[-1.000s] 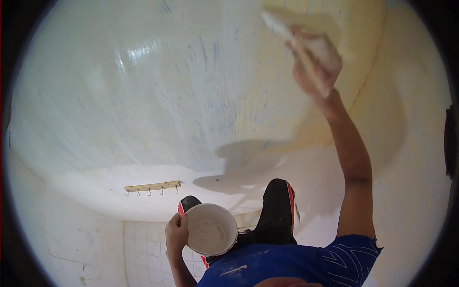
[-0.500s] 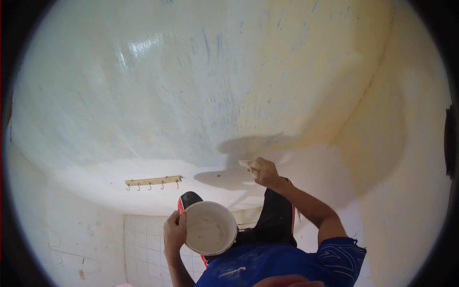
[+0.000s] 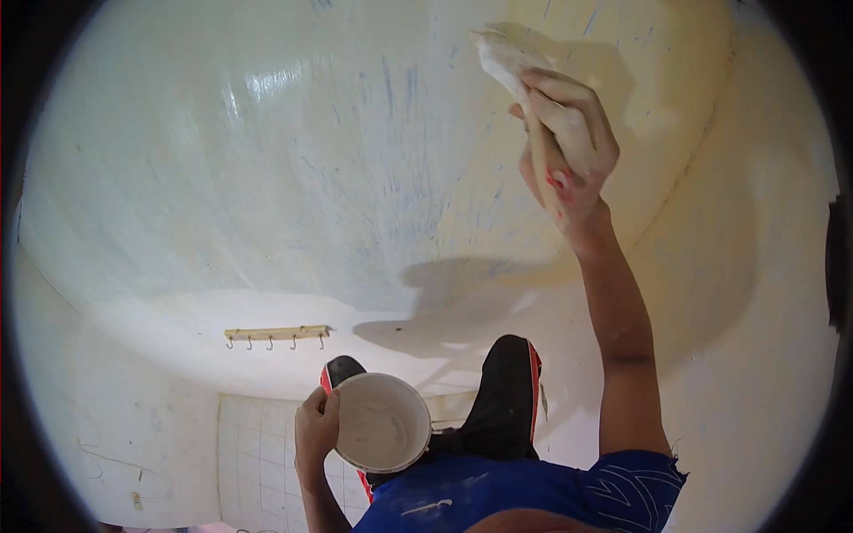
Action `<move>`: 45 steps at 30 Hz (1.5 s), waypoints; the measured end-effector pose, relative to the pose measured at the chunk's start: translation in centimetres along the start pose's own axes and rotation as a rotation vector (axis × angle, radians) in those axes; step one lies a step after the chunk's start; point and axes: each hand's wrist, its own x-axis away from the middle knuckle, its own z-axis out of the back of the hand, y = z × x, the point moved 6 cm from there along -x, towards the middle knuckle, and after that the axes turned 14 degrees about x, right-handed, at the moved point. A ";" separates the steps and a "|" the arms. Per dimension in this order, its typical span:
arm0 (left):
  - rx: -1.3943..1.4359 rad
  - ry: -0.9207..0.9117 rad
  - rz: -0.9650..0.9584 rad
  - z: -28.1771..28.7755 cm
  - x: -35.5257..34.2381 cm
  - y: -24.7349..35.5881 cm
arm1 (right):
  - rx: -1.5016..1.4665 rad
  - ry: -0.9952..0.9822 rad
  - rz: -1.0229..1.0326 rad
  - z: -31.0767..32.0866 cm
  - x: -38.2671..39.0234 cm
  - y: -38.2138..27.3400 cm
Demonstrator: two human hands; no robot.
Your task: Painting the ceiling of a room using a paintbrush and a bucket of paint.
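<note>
My right hand (image 3: 573,133) is raised high against the wall, its fingers wrapped round the handle of a paintbrush (image 3: 506,62). White paint coats the bristles, which are at the yellowish upper wall (image 3: 444,160); whether they press on it I cannot tell. Low in front of my body, my left hand (image 3: 317,431) grips the rim of a white bucket (image 3: 384,380). Inside the bucket is a whitish coating; how much paint it holds is unclear.
A wooden rack with several metal hooks (image 3: 277,334) is fixed to the white lower wall, left of my knees. A corner with a side wall (image 3: 755,266) stands at the right. White tiles (image 3: 267,462) show at the lower left, near a thin hanging wire (image 3: 115,464).
My right hand has risen with the paintbrush from the lower wall near my knee to the upper wall. The bucket and my left hand have barely shifted.
</note>
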 end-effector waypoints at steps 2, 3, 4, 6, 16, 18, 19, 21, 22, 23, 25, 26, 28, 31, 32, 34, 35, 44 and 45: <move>0.013 0.011 0.001 0.2 -0.1 -0.7 | -0.140 -0.199 -0.072 -1.8 1.5 -0.4; 0.018 0.010 0.002 0.3 0.1 -1.2 | -0.070 -0.258 -0.051 -2.3 3.6 -1.5; 0.029 0.000 -0.010 0.0 -0.2 -1.0 | 0.014 -0.316 -0.020 -2.3 6.5 -2.3; 0.015 0.001 -0.009 -0.1 -0.4 -0.2 | 0.089 -0.263 0.045 -1.6 14.0 -4.7; 0.006 -0.011 -0.039 0.4 -0.4 -1.5 | -0.323 -0.757 -0.489 0.0 28.3 -8.0; 0.028 -0.014 -0.028 0.5 -0.5 -1.3 | -0.257 -0.712 -0.397 -0.6 25.5 -5.6; 0.048 -0.016 -0.017 0.5 -0.3 -1.2 | -0.194 -0.664 -0.305 -0.7 22.9 -4.7; 0.056 -0.007 -0.024 0.6 -0.2 -1.0 | -0.299 -0.591 -0.492 -1.3 19.0 -2.7; 0.063 -0.002 -0.030 0.6 -0.2 -0.9 | -0.296 -0.591 -0.489 -1.8 17.1 -1.7; 0.065 -0.003 -0.031 0.6 -0.2 -0.7 | -0.227 -0.498 -0.383 -1.7 14.7 -0.9; 0.078 -0.014 -0.029 0.3 -0.3 -0.4 | -0.158 -0.403 -0.274 -2.0 10.4 0.1; 0.077 -0.015 -0.024 0.5 -0.2 -0.8 | -0.188 -0.261 -0.279 -1.6 8.0 0.2; 0.037 -0.002 -0.014 0.8 -0.5 -1.5 | -0.233 -0.108 -0.279 -1.5 5.8 0.0; 0.053 0.006 0.007 0.9 -0.3 -1.3 | -0.104 -0.099 -0.175 -0.5 6.1 -1.9; 0.057 0.001 0.009 0.8 -0.2 -1.4 | -0.322 -0.210 -0.332 -0.8 8.8 -1.8; 0.062 -0.002 -0.001 0.8 -0.4 -1.3 | -0.304 -0.387 -0.262 -1.1 14.9 -3.5; 0.065 -0.006 -0.002 0.7 -0.5 -1.2 | -0.064 -0.453 -0.034 -0.9 18.0 -5.1; 0.078 -0.022 -0.028 0.9 -0.9 -1.1 | -0.204 -1.043 -0.530 -0.8 32.8 -11.4; 0.079 -0.019 -0.034 0.9 -1.0 -1.2 | -0.141 -1.056 -0.773 -0.2 35.1 -10.4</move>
